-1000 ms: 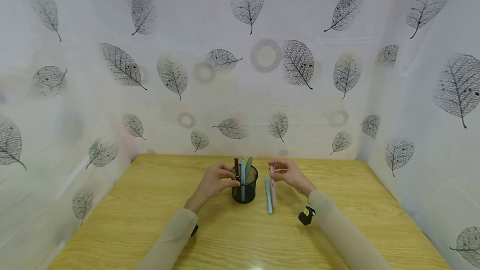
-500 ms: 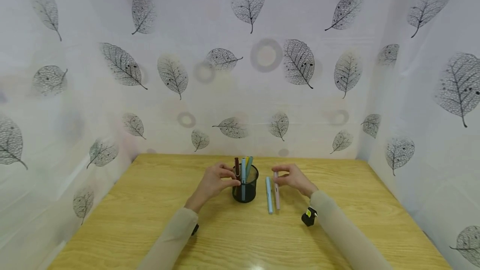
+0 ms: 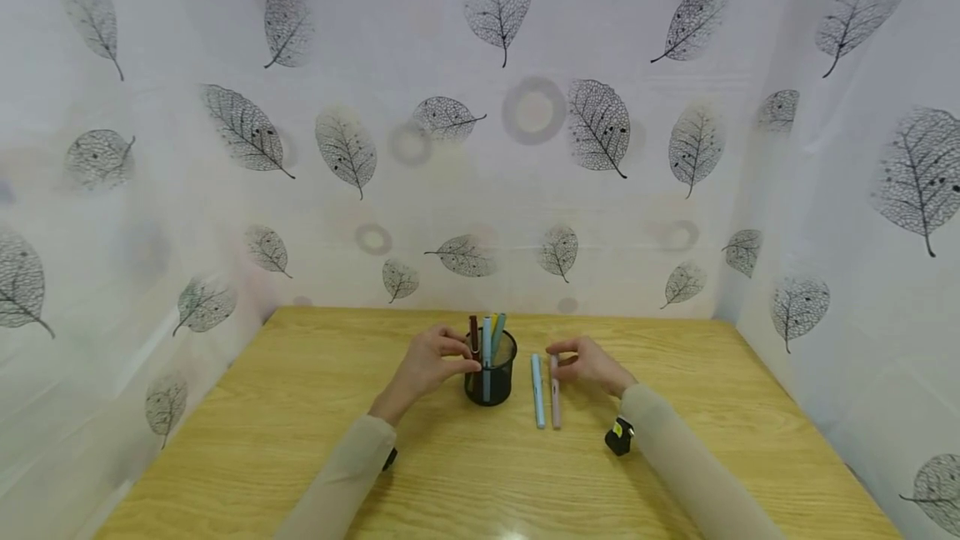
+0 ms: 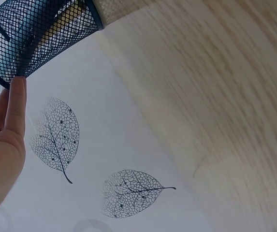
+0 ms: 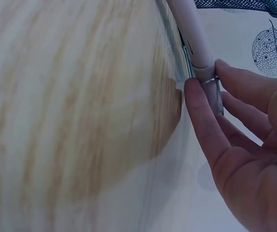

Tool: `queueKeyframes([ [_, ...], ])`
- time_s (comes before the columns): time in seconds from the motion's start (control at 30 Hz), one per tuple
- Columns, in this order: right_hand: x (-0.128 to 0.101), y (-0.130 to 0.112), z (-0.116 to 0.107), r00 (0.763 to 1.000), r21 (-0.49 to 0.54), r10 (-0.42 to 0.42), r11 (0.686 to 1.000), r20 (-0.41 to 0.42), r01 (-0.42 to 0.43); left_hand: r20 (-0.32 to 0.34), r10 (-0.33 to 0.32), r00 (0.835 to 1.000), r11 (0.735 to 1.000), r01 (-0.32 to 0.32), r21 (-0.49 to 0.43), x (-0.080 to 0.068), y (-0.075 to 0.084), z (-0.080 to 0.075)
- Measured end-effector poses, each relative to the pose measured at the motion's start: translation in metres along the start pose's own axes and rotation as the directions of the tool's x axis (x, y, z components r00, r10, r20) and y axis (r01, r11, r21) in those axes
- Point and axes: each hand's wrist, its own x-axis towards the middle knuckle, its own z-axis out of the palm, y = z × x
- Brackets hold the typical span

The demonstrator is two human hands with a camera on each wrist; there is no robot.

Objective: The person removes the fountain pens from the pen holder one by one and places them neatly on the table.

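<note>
A black mesh pen holder (image 3: pixel 501 390) stands upright on the table, with a dark red pen (image 3: pixel 473 328), a light blue pen (image 3: pixel 486 340) and a grey-green pen (image 3: pixel 501 327) among those inside. My left hand (image 3: pixel 429 363) holds its rim from the left; in the left wrist view the fingertips touch the mesh (image 4: pixel 61 36). Right of the holder, a second light blue pen (image 3: pixel 538 398) lies on the table. Beside it lies a pale pink pen (image 3: pixel 556 411), its far end pinched between thumb and fingers of my right hand (image 3: pixel 591 363), as the right wrist view confirms.
The wooden table (image 3: pixel 300 440) reaches back to a white leaf-printed curtain (image 3: pixel 480 190) that also closes off both sides. A black wrist camera (image 3: pixel 619 437) hangs under the right sleeve.
My right hand has moved slightly right and lowered the pink pen, which now lies alongside the light blue pen with a small gap. My left hand has stayed at the pen holder.
</note>
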Motion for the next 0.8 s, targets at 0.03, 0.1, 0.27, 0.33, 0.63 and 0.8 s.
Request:
queueKeyframes([
  [0.03, 0.0002, 0.0006, 0.0006, 1.000, -0.008, 0.005, 1.000, 0.005, -0.005, 0.000, -0.002, 1.000, 1.000, 0.002, 0.010, 0.0000, -0.0005, 0.0002],
  [0.1, 0.0011, 0.0018, 0.0015, 1.000, -0.025, 0.014, 1.000, 0.009, -0.013, 0.002, -0.002, 1.000, 1.000, 0.002, 0.022, -0.0001, -0.0009, 0.0002],
  [0.27, 0.0044, 0.0039, 0.0017, 1.000, -0.040, 0.021, 0.999, 0.005, -0.021, 0.008, -0.009, 1.000, 1.000, 0.009, 0.009, -0.0001, -0.0010, 0.0003],
  [0.33, 0.0050, 0.0035, 0.0006, 1.000, -0.048, 0.020, 0.999, 0.011, -0.019, 0.014, -0.018, 1.000, 1.000, 0.018, -0.003, 0.0000, -0.0011, 0.0005],
  [0.63, 0.0082, -0.0018, -0.0032, 0.997, -0.062, 0.046, 0.997, 0.065, -0.042, 0.018, -0.031, 0.999, 0.999, 0.031, -0.015, 0.0012, -0.0013, 0.0014],
  [0.8, 0.0101, 0.0001, -0.0019, 0.996, -0.066, 0.051, 0.997, 0.077, -0.046, 0.020, -0.039, 0.999, 0.999, 0.040, -0.014, 0.0008, -0.0008, 0.0010],
])
